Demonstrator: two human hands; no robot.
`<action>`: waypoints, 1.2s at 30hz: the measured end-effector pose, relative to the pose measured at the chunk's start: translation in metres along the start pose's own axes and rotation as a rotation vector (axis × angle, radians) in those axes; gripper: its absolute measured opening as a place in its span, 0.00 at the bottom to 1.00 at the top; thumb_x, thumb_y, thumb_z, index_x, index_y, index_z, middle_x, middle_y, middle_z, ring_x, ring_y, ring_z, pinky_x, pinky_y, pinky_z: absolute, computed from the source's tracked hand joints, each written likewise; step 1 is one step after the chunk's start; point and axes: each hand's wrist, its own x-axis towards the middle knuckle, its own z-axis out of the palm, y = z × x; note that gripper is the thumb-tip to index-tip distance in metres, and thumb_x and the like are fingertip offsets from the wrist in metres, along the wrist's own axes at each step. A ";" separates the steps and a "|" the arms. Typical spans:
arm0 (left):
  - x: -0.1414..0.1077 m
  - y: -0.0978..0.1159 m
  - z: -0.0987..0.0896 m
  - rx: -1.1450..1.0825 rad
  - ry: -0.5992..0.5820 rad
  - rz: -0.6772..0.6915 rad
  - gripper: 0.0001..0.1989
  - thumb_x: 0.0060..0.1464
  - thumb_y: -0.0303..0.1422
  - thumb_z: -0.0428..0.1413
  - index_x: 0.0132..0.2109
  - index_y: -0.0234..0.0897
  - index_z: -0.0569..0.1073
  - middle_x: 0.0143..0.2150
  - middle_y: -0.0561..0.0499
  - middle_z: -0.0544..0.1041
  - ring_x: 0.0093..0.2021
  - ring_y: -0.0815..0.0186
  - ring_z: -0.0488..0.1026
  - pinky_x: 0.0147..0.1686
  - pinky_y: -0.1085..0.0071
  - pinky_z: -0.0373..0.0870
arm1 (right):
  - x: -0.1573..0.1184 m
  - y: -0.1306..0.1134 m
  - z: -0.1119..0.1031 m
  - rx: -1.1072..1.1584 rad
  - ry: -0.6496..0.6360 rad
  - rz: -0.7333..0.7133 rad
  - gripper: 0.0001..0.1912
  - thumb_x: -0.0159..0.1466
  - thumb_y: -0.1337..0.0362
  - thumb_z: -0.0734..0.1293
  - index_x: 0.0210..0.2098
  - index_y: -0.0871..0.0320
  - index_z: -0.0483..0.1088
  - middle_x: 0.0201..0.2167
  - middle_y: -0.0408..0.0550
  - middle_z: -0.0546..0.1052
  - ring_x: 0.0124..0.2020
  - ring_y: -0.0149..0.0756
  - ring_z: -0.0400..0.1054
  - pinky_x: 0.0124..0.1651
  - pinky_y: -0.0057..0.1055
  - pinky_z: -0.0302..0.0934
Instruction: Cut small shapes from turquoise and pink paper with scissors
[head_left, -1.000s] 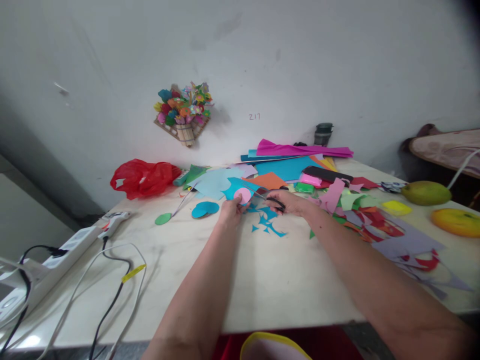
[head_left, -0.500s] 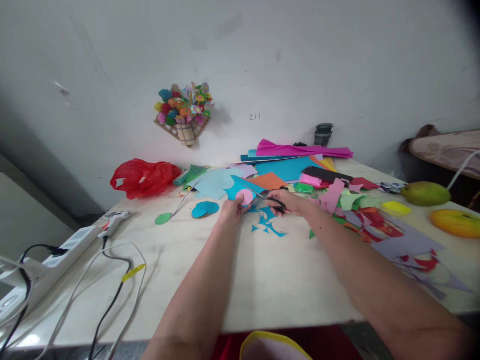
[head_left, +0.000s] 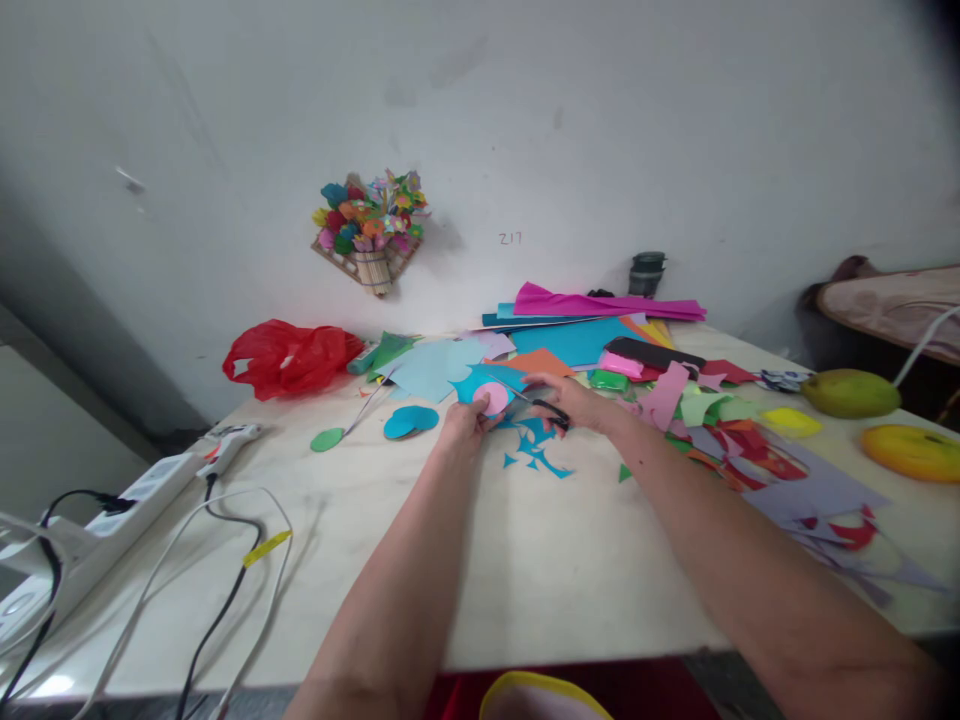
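My left hand (head_left: 466, 420) pinches a piece of blue paper (head_left: 469, 384) together with a pink paper circle (head_left: 491, 399) lying on it. Black-handled scissors (head_left: 553, 408) are in my right hand (head_left: 571, 402), fingers wrapped round the handles. Their blades point left to the blue paper beside the pink circle. Below the scissors, several blue paper scraps (head_left: 536, 436) lie on the table. Left of my left hand are overlapping round blue paper pieces (head_left: 410, 421). Further left lies a green paper circle (head_left: 327, 439).
A red plastic bag (head_left: 292, 357) sits at the back left. A white power strip (head_left: 142, 500) and cables run along the left edge. Coloured paper scraps (head_left: 750, 450), a black phone (head_left: 654, 355) and a green mango (head_left: 851, 392) are on the right. Blue sheets (head_left: 566, 340) lie at the back.
The scissors' handles have come closer together in my right hand, and its fingers have shifted. My left hand holds the blue paper and pink circle in nearly the same place.
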 end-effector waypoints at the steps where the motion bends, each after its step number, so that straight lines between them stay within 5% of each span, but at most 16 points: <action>1: 0.000 0.000 0.000 0.001 0.000 0.004 0.07 0.56 0.20 0.56 0.43 0.26 0.73 0.29 0.45 0.78 0.25 0.65 0.77 0.24 0.73 0.77 | 0.000 0.000 0.000 0.001 -0.006 0.002 0.35 0.58 0.61 0.72 0.61 0.58 0.58 0.15 0.34 0.73 0.12 0.31 0.64 0.16 0.24 0.60; 7: 0.000 0.001 0.000 0.032 -0.004 -0.019 0.08 0.56 0.20 0.56 0.45 0.25 0.74 0.31 0.44 0.78 0.27 0.63 0.78 0.27 0.71 0.78 | -0.003 -0.006 0.003 0.043 0.001 0.112 0.25 0.61 0.61 0.69 0.56 0.61 0.65 0.15 0.37 0.72 0.12 0.30 0.62 0.16 0.24 0.60; 11: 0.000 0.000 0.000 0.057 -0.042 -0.019 0.07 0.57 0.21 0.56 0.44 0.24 0.73 0.32 0.44 0.78 0.29 0.63 0.78 0.27 0.72 0.77 | -0.002 -0.005 0.003 0.098 -0.031 0.138 0.14 0.63 0.56 0.66 0.40 0.60 0.70 0.16 0.43 0.74 0.13 0.31 0.65 0.13 0.23 0.53; 16: -0.002 -0.001 0.000 0.088 -0.053 -0.003 0.06 0.56 0.20 0.57 0.42 0.24 0.74 0.32 0.43 0.78 0.28 0.65 0.78 0.27 0.72 0.77 | -0.001 -0.002 0.000 0.034 -0.073 0.061 0.16 0.60 0.55 0.65 0.23 0.60 0.66 0.19 0.49 0.76 0.13 0.28 0.65 0.12 0.23 0.43; 36: -0.001 0.005 0.001 0.048 -0.046 -0.020 0.03 0.55 0.19 0.58 0.39 0.24 0.73 0.29 0.45 0.78 0.26 0.65 0.78 0.23 0.75 0.76 | 0.006 0.008 0.003 0.103 0.022 0.063 0.14 0.56 0.61 0.70 0.20 0.58 0.63 0.13 0.42 0.69 0.12 0.26 0.59 0.15 0.24 0.52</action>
